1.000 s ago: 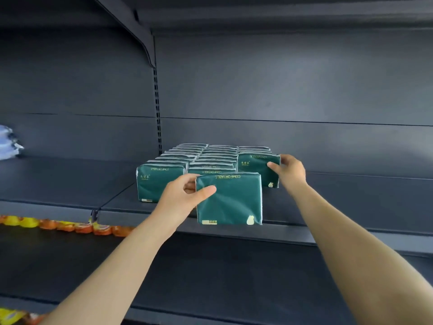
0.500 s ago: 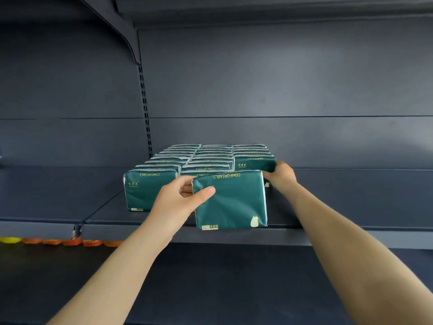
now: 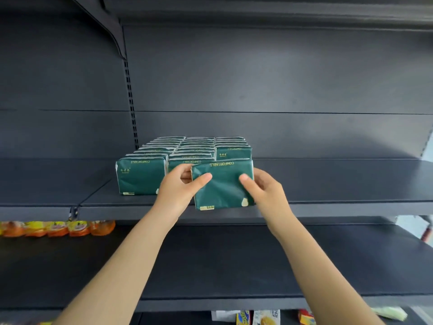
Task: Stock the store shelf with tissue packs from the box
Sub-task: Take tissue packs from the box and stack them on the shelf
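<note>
**Pack held at both ends, slot ahead**

At the shelf lip, the left hand and right hand pinch the ends of the upright tissue pack, thumbs in front, its length spanning between them. Beyond the fingers, the right row sits set back.

Orange/yellow snack pkts in a row, far L. Slotted upright w/ angled bracket top L. Assorted pkgs at btm edge, white/yellow/red, cut off. Pale green item btm R, blurred.
</note>
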### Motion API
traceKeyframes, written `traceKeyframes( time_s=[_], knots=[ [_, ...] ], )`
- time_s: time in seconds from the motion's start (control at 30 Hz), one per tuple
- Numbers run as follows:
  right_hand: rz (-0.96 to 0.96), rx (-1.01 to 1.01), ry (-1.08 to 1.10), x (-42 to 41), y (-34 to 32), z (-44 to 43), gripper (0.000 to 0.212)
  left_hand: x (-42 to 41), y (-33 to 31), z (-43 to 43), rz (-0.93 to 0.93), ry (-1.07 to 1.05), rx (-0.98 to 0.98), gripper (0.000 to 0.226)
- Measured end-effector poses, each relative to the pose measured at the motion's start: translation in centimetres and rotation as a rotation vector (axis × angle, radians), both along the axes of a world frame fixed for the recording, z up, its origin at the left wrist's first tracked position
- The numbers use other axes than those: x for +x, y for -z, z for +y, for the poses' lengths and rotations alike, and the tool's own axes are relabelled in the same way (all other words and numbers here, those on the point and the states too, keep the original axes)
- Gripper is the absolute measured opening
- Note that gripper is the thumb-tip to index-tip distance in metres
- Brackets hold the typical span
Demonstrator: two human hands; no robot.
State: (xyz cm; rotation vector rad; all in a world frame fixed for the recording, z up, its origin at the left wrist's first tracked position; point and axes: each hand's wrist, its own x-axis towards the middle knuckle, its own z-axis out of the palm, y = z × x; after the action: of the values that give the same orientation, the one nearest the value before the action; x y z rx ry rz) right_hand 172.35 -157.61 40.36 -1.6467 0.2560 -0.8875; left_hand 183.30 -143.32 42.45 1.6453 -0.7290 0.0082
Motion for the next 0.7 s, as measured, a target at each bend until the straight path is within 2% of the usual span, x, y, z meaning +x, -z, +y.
traceKeyframes(
  time_s=[0.23,0.37,0.43,0.57,0.7],
  knots=[
    [0.120,-0.180,0.157,-0.8,-0.8,-0.9,0.012,-1.2,-0.6,-0.5,-0.210,-0.019,0.038,0.024],
    [0.114,-0.168,0.140,-0.8,-2.0,-2.9,0.024,-0.5,-0.5,-0.8,-0.403,-0.082,0.087,0.025],
    [0.117,-0.137,0.177,0.0,-2.4,-4.5,0.034,0.3,-0.7,-0.9,-0.537,-0.125,0.202,0.034],
    [0.153,-0.050,0.245,3.0,-2.5,-7.8,0.041,2.0,-1.6,-1.9,-0.843,-0.226,0.651,0.055],
    [0.219,-0.097,0.295,6.0,-2.6,-9.9,0.044,3.6,-2.0,-3.3,-0.984,-0.259,0.864,0.065]
  ],
)
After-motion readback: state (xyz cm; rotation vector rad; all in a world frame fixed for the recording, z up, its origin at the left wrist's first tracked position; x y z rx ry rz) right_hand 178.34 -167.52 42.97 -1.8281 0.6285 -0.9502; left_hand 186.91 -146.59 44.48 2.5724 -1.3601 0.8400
